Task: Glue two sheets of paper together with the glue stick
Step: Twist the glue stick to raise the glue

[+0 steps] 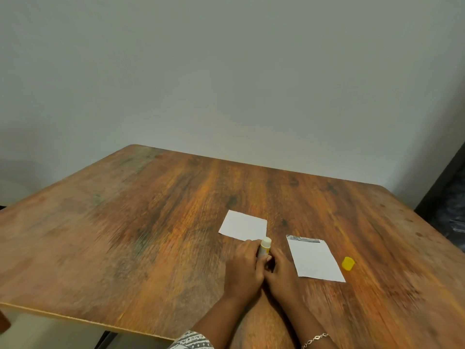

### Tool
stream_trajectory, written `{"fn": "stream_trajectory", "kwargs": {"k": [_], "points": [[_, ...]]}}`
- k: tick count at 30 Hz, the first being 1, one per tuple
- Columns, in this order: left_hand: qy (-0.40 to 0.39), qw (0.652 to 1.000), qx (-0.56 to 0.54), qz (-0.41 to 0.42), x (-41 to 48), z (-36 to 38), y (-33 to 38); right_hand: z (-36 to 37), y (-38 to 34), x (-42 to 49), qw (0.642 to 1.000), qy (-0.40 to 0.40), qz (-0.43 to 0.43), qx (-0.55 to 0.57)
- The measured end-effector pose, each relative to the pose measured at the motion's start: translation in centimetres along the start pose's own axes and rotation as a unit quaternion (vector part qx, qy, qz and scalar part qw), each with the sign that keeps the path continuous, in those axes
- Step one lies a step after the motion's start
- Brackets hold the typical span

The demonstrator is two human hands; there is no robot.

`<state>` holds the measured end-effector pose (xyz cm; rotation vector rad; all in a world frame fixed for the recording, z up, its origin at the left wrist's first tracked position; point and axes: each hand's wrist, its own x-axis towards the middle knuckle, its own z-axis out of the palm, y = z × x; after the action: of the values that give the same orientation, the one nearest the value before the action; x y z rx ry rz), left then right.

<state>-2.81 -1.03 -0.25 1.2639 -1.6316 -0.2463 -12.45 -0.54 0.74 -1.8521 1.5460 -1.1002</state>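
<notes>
Head view of a wooden table [156,222] set against a pale wall [226,71]. The glue stick [264,246] stands uncapped near the middle of the table, white tip pointing up and away, held between both hands. The left hand [245,263] wraps its curled fingers [251,244] round the barrel. The right hand [281,273] closes on the lower end, thumb and fingers bent round the base, probably to turn the screw that raises the glue, though the base itself is hidden. Neither hand lies flat or slack. The yellow cap [348,263] lies apart at the right, just beside the printed sheet [315,260], which carries a dark strip along its far edge. The plain sheet [244,225] lies farther off and to the left, its near corner just beside the stick's tip. Handling, as judged: the stick is light, rigid and smooth, best held round the barrel with its soft tip kept clear. The sheets are thin, limp and easily creased, likely to slide on the smooth table under a stroke, so a flat hand should pin one down near an edge. Count: two sheets, one glue stick, one cap, two hands.
</notes>
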Motion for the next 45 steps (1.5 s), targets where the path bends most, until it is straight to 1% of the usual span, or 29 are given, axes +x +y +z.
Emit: {"fn": "stream_trajectory", "kwargs": {"k": [3,7,10,12,17,21,24,29,33,35,37,41,43,45], "points": [[-0.006,1.000,-0.003,0.003,0.0,-0.1,0.1,-0.1,0.4,0.0,1.000,0.002,0.003,0.016],[0.010,1.000,-0.009,-0.001,0.0,-0.2,0.3,0.0,0.3,0.0,1.000,-0.011,0.016,0.018],[0.003,1.000,-0.012,0.002,0.0,-0.1,0.2,0.4,0.2,0.1,1.000,0.008,0.010,-0.006],[-0.003,1.000,-0.009,0.011,-0.1,0.0,0.1,0.4,0.5,0.1,1.000,0.022,0.016,-0.003],[0.012,1.000,-0.006,0.008,-0.2,0.1,0.1,-0.1,0.8,0.0,1.000,-0.005,0.018,0.024],[0.022,0.999,-0.032,-0.011,-0.1,-0.2,0.1,0.1,0.2,-0.1,1.000,0.014,0.003,-0.013],[0.011,1.000,-0.028,-0.007,-0.2,-0.1,0.1,0.2,0.4,0.0,0.999,0.013,0.004,-0.032],[0.006,0.999,-0.035,-0.017,-0.2,0.1,-0.4,-0.5,0.4,0.0,1.000,-0.012,0.001,0.018],[0.020,0.998,-0.052,-0.017,0.1,0.0,-0.4,0.1,0.3,0.1,1.000,-0.006,-0.010,-0.007],[0.014,0.999,-0.039,-0.005,0.1,0.2,-0.5,0.3,0.5,0.2,1.000,0.005,-0.006,-0.009],[0.003,1.000,-0.027,0.007,0.0,0.4,-0.6,0.2,0.6,0.2,1.000,0.006,-0.010,0.008],[-0.001,1.000,-0.022,0.022,0.1,0.5,-0.7,-0.7,0.4,0.1,0.998,-0.028,-0.019,0.061],[0.002,0.999,-0.028,0.016,0.1,0.4,-0.7,-0.6,0.4,0.1,0.998,-0.033,-0.011,0.049],[0.004,1.000,-0.028,0.011,0.2,0.3,-0.6,-0.3,0.3,0.2,1.000,-0.016,-0.010,0.022]]}}
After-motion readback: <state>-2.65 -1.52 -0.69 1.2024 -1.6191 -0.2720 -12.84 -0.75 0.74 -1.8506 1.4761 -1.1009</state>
